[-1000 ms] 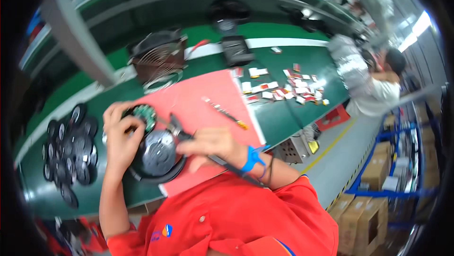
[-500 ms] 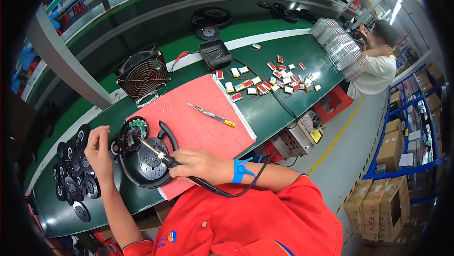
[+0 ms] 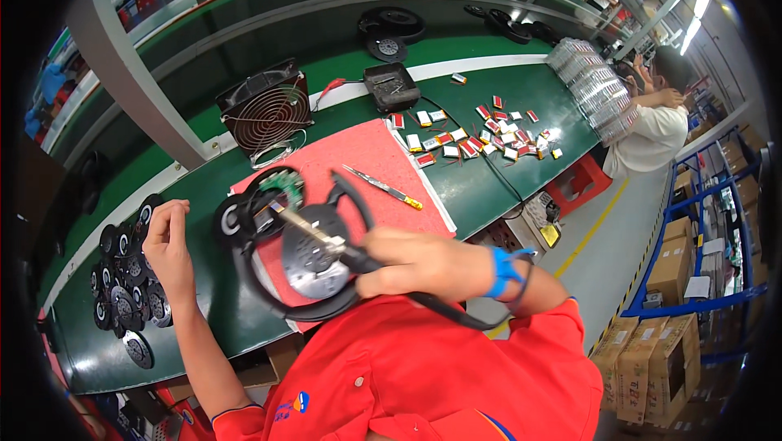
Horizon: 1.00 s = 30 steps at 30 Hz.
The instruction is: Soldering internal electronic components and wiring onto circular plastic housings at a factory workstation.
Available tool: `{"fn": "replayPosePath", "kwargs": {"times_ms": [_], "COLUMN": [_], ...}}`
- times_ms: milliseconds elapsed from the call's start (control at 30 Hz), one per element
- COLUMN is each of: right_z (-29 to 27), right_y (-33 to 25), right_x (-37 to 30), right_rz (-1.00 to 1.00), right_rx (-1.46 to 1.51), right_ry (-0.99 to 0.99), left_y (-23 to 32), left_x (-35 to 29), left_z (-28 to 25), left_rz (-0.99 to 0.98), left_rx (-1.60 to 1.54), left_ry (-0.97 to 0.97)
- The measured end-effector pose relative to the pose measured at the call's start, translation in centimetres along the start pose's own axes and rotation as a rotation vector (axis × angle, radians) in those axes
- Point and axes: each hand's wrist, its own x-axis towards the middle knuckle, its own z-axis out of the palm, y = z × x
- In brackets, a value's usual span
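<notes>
My right hand (image 3: 419, 266) is closed around the dark handle of a soldering iron (image 3: 357, 258). Its metal shaft, blurred, crosses over a pair of black headphones (image 3: 358, 197). One ear cup of the headphones lies opened and shows a green circuit board (image 3: 287, 188). Beside it is a round grey perforated speaker plate (image 3: 316, 258). My left hand (image 3: 169, 237) is raised at the left, above the table edge of a pile of black ear-cup parts (image 3: 129, 298). Its fingers are curled together; whatever they pinch, if anything, cannot be made out.
Tweezers (image 3: 383, 187) lie on a pink mat (image 3: 346, 148). Behind it stand a fan (image 3: 267, 111) and a black tray (image 3: 391, 87). Several small battery cells (image 3: 489, 136) are scattered farther right, before stacked clear trays (image 3: 590, 87). A co-worker (image 3: 652, 123) sits beyond.
The headphones appear larger and farther right, and my right hand with the soldering iron has shifted right too. The whole view has moved slightly. My left hand stays curled at the left.
</notes>
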Motion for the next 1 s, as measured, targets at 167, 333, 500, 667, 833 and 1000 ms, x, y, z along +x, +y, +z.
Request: {"fn": "replayPosePath", "kwargs": {"times_ms": [167,333,500,667,833,1000], "right_z": [-5.7,-10.5,-13.6,-14.3,-11.5,-8.2], "right_y": [-4.0,-3.4,3.7,15.0,24.4,29.4], "right_x": [-1.6,-1.0,5.3,11.5,17.2,17.4], "right_rz": [0.126,0.207,0.121,0.148,0.123,0.180], "right_rx": [-0.283,-0.466,-0.709,-0.601,-0.470,-0.433], "right_ry": [0.023,0.196,0.283,0.339,0.361,0.342], "left_y": [1.4,2.9,2.7,2.3,1.9,1.7], "left_x": [-0.5,-0.7,-0.8,-0.5,-0.6,-0.6], "left_z": [0.4,1.0,0.7,0.8,0.5,0.3], "left_rz": [0.067,0.105,0.177,0.212,0.196,0.185], "left_rx": [0.076,0.105,0.162,0.177,0.219,0.252], "left_ry": [-0.002,-0.007,-0.053,-0.050,0.002,-0.017]}}
